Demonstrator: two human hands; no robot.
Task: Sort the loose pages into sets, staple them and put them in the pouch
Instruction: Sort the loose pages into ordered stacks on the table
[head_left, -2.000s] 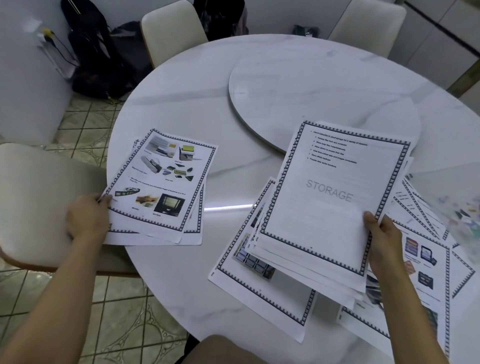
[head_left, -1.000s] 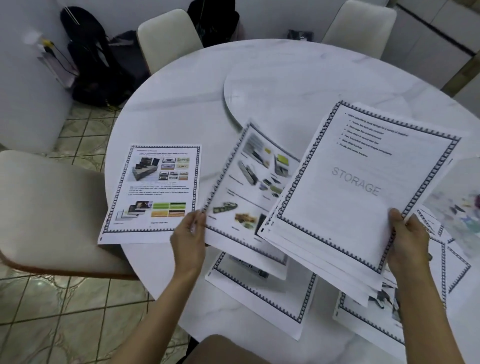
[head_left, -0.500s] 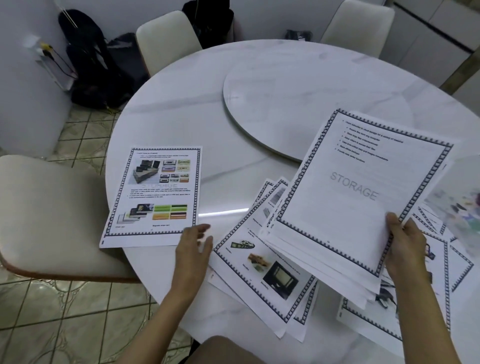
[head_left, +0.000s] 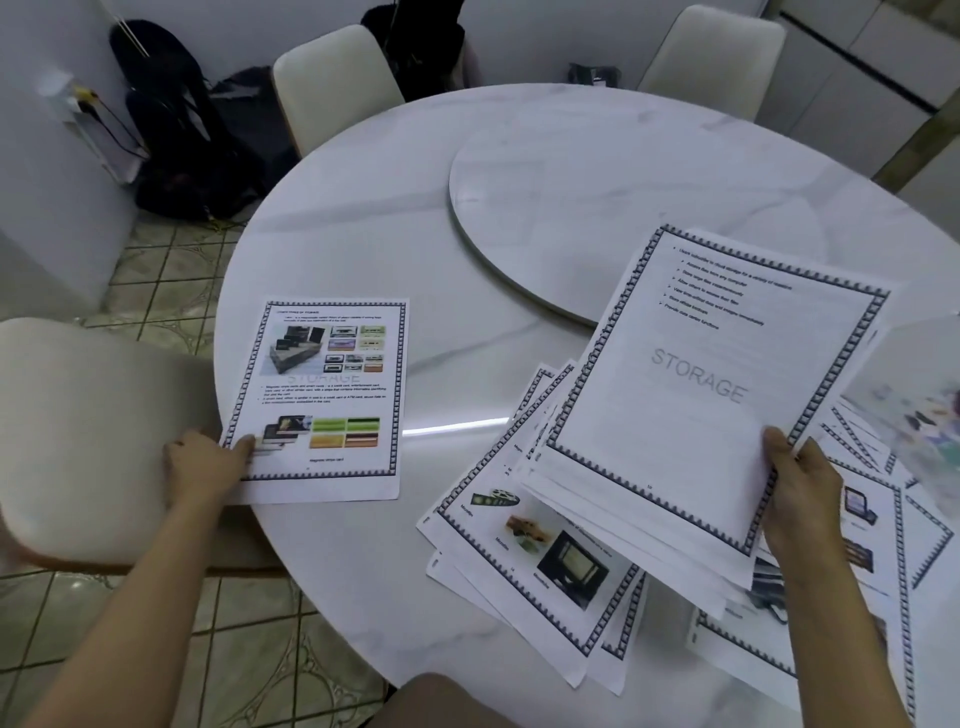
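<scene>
My right hand (head_left: 802, 488) grips the lower right corner of a stack of bordered pages (head_left: 691, 384) with "STORAGE" printed on the top sheet, held tilted above the table. Under it lie loose picture pages (head_left: 540, 551) fanned out on the white round table (head_left: 415, 249). At the left edge lies a single page with coloured pictures (head_left: 324, 395); my left hand (head_left: 205, 467) pinches its lower left corner, thumb on top. More bordered pages (head_left: 883, 545) lie at the right. A translucent pouch (head_left: 914, 395) shows blurred at the far right.
A round turntable (head_left: 597, 208) sits in the table's middle. White chairs stand at the left (head_left: 78, 431), the back left (head_left: 332, 78) and the back right (head_left: 717, 52). Dark bags (head_left: 182, 140) lie on the tiled floor by the wall.
My left hand carried one picture page from the left pile to the middle pile and laid it there. It has since moved back left and taken the remaining page's corner. The right-hand stack barely moved.
</scene>
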